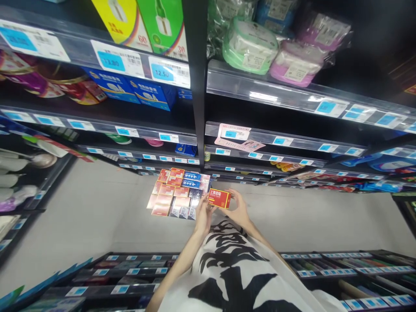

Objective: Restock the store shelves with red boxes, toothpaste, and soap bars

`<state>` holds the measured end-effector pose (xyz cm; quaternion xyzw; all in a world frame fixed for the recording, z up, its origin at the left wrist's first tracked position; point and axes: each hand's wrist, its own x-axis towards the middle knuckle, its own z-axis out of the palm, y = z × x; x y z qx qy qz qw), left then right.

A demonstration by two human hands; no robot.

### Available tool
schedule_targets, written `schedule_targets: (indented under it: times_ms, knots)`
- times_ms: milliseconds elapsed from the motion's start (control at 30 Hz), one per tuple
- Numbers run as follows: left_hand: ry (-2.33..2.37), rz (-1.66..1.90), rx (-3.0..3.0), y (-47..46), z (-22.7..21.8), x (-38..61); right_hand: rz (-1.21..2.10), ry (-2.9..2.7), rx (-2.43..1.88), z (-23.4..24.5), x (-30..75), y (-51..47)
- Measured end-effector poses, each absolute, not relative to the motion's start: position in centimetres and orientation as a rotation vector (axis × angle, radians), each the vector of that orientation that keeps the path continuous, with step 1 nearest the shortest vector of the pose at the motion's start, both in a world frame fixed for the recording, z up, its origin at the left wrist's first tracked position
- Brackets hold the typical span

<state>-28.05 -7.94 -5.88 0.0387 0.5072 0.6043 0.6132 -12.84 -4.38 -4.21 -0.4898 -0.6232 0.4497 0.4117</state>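
Observation:
A small red box (219, 198) with yellow edges and Chinese lettering, which looks like a boxed bar of medicated soap, is held in front of my body. My left hand (203, 213) grips its left end, and my right hand (238, 209) has its fingers and thumb around the right end. Close beside my left hand is a group of boxes: several red boxes (162, 203), two blue boxes (191, 183) and some dark-and-white boxes (194, 200). What supports that group is hidden.
Ahead stand black store shelves (198, 86) with price labels. They carry yellow (121, 19) and green cartons (162, 26), blue boxes (149, 93), and green (250, 45) and pink plastic containers (297, 63). More shelving is behind and at the left. Grey floor (292, 221) lies between.

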Motion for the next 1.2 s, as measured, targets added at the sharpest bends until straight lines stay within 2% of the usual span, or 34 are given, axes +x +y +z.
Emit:
schedule_targets:
  times_ms: [167, 400, 700, 1000, 1200]
  knots:
    - [1.024, 1.162, 0.115, -7.8, -6.2, -27.5, 0.972, -1.694, -1.2, -3.0, -12.8, -4.4]
    - [0.681, 0.917, -0.039, -8.4, -6.4, -25.9, 0.981, -1.866, -1.259, -2.7, -13.3, -4.5]
    - [0.668, 0.939, -0.263, -8.7, -5.8, -25.8, 1.092, -1.838, -1.284, -3.2, -13.1, -5.0]
    - [0.852, 1.225, -0.243, -7.2, -6.3, -27.1, 0.957, -1.693, -1.401, -4.2, -11.1, -4.6]
    - [0.953, 1.199, -0.081, -7.2, -6.5, -27.3, 1.006, -1.636, -1.407, -4.4, -9.8, -5.0]
